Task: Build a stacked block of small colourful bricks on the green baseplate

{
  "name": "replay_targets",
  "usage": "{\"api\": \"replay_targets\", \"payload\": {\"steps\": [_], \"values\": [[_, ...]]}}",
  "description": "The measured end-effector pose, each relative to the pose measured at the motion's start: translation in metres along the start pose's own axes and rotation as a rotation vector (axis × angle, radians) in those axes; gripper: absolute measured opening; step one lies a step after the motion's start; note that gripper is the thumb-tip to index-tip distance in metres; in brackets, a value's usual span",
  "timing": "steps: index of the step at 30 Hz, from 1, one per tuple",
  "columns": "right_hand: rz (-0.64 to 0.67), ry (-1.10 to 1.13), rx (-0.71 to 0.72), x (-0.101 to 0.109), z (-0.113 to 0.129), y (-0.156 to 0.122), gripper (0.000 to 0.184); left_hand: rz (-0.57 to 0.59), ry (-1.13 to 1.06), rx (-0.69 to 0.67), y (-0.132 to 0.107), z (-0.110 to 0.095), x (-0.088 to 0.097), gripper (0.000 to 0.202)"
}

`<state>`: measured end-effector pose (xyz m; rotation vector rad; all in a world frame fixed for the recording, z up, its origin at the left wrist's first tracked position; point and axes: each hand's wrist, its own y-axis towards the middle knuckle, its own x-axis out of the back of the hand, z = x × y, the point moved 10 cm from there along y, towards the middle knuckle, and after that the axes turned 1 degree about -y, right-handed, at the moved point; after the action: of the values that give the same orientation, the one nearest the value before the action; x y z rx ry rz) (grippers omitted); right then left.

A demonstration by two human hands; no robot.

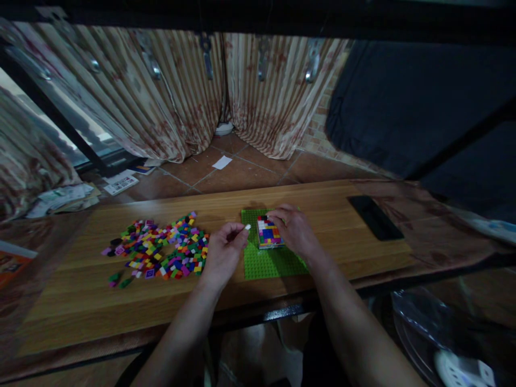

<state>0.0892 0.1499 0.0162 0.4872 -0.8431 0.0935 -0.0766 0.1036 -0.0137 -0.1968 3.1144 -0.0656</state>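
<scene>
A green baseplate (pixel 269 263) lies on the wooden table (pixel 334 236). On it stands a small block of stacked coloured bricks (pixel 268 234). My right hand (pixel 295 230) curls round the block's right side and top, fingers closed on it. My left hand (pixel 223 254) rests at the plate's left edge, thumb and forefinger pinched on a small white brick (pixel 247 227) held just left of the block. A heap of loose coloured bricks (pixel 161 250) is spread on the table to the left of my left hand.
A black phone (pixel 374 216) lies flat on the table's right part. Beyond the table are a tiled floor, striped curtains (pixel 177 91), scattered papers (pixel 121 184) and a dark cloth (pixel 407 102). A clear bag and a white object (pixel 461 370) sit lower right under the table.
</scene>
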Motion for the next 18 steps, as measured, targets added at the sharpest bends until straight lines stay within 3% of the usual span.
{"api": "replay_targets", "payload": {"steps": [12, 15, 18], "values": [[0.041, 0.106, -0.044, -0.006, -0.011, 0.000, 0.020, 0.011, 0.005, 0.027, -0.001, 0.007, -0.003, 0.015], [-0.015, 0.198, -0.067, 0.001, -0.013, -0.004, 0.021, 0.006, -0.014, 0.025, -0.001, 0.006, -0.003, 0.014], [-0.157, 0.273, -0.062, 0.021, -0.006, -0.007, 0.022, 0.007, -0.044, 0.021, -0.002, 0.005, -0.004, 0.015]]}}
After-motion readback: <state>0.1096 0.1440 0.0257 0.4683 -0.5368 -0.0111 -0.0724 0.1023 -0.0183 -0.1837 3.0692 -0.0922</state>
